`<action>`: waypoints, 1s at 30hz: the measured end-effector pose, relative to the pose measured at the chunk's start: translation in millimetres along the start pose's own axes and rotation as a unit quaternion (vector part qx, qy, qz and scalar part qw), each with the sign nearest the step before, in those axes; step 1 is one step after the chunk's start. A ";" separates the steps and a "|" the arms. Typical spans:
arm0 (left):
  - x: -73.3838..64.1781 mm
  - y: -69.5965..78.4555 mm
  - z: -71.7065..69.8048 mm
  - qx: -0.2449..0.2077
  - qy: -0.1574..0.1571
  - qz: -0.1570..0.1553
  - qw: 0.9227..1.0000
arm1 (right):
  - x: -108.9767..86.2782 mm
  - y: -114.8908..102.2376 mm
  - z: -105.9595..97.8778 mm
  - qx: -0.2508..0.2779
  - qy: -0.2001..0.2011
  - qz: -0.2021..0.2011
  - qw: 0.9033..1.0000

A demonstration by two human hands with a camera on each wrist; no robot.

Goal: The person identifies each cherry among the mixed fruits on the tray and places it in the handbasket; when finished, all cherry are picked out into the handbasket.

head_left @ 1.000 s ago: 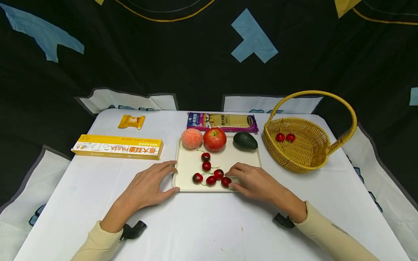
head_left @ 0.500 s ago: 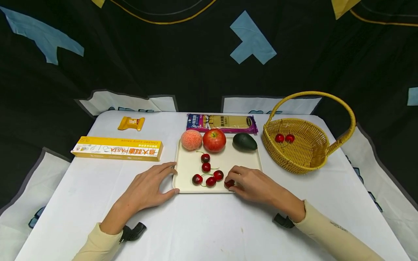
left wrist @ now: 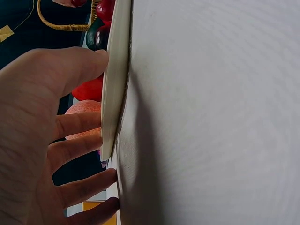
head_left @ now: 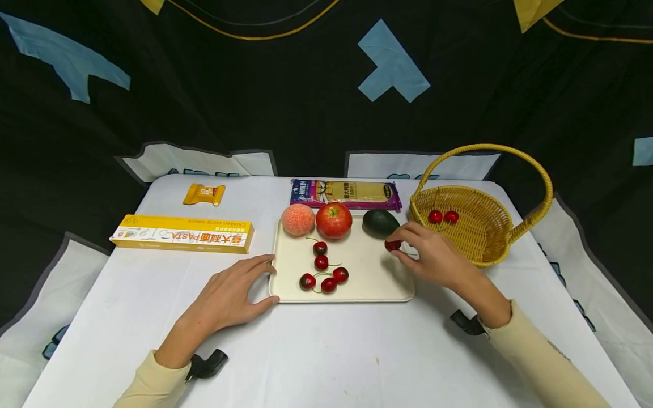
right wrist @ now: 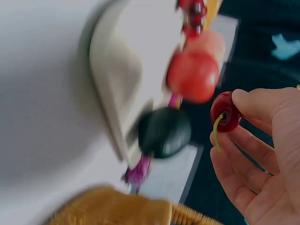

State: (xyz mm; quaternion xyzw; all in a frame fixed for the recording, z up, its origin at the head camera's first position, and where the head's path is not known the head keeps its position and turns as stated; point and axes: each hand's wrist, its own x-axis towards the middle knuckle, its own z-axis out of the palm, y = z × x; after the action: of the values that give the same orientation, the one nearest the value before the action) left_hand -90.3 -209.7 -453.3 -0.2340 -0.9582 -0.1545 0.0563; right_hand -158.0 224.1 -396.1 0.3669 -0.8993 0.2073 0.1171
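My right hand (head_left: 440,256) pinches a dark red cherry (right wrist: 222,108) between thumb and fingertips, its green stem hanging free. It is raised over the right side of the cream tray (head_left: 374,277), near the avocado (head_left: 380,223). Fingertips and thumb of my left hand (head_left: 224,296) touch the tray's left edge, spread apart. On the tray lie several cherries (head_left: 329,284) with stems, in its left and middle part. Along the tray's back sit a peach (head_left: 298,219), an apple (head_left: 334,220) and the avocado.
A yellow wicker basket (head_left: 479,232) with a tall handle stands right of the tray, two cherries (head_left: 435,216) inside. Behind the tray lies a purple pasta packet (head_left: 352,193). To the left are a yellow pasta box (head_left: 182,233) and a small orange-yellow wrapped snack (head_left: 204,194).
My right hand has taken hold of the rightmost cherry and moved it off the tray's front, back and right towards the basket. The left hand stays at the tray's edge.
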 end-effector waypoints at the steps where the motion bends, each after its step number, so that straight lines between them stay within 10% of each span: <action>1: -0.1 0.2 0.2 0.000 -0.001 -0.001 1.000 | -0.8 5.9 -3.2 -0.001 0.010 0.005 1.000; 11: 0.0 0.1 1.2 0.003 -0.002 -0.005 1.000 | -16.9 57.4 -31.0 -0.042 0.020 0.138 0.989; 30: -0.5 -0.2 1.6 -0.001 0.001 -0.003 1.000 | -39.1 117.4 -34.9 -0.067 0.022 0.232 0.970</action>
State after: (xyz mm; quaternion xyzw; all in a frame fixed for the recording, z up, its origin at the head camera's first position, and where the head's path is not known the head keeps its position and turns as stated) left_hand -90.0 -209.5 -454.9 -0.2305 -0.9587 -0.1563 0.0569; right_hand -211.7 339.7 -413.0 0.1346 -0.9690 0.1757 0.1096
